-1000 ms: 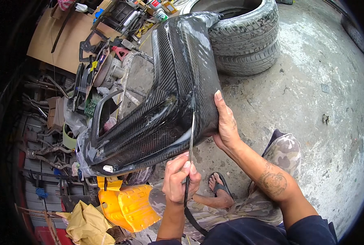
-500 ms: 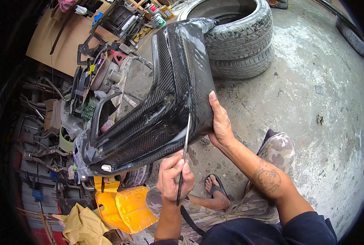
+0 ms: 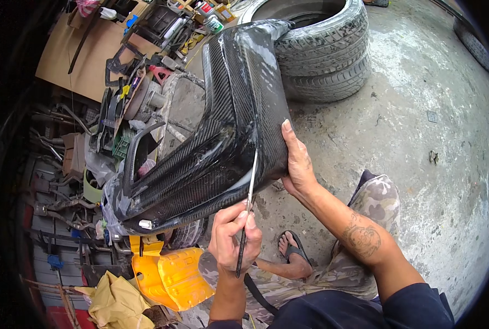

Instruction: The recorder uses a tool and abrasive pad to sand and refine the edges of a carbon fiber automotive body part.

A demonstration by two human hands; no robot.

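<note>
A black carbon-fibre body panel (image 3: 195, 170), bent in an L and smeared with whitish patches, lies across the middle, its upper end at the stacked tyres. My right hand (image 3: 298, 159) grips its right edge, thumb on the surface and fingers partly hidden beneath. My left hand (image 3: 233, 236) pinches a slim tool (image 3: 250, 189), dark at the lower end and pale toward the tip, which points up onto the panel near its bend. Whether the tip touches is hard to tell.
Two stacked tyres (image 3: 324, 63) stand top right, another tyre (image 3: 472, 46) at the edge. Cluttered parts, exhaust pipes (image 3: 52, 205) and a brown board (image 3: 74, 55) fill the left. A yellow part (image 3: 176, 279) and crumpled brown paper (image 3: 115, 301) lie lower left. My legs (image 3: 376, 203) are below.
The panel and both hands appear shifted slightly left since one second ago, along with the background. The grips are unchanged; the tool's tip stays near the bend.
</note>
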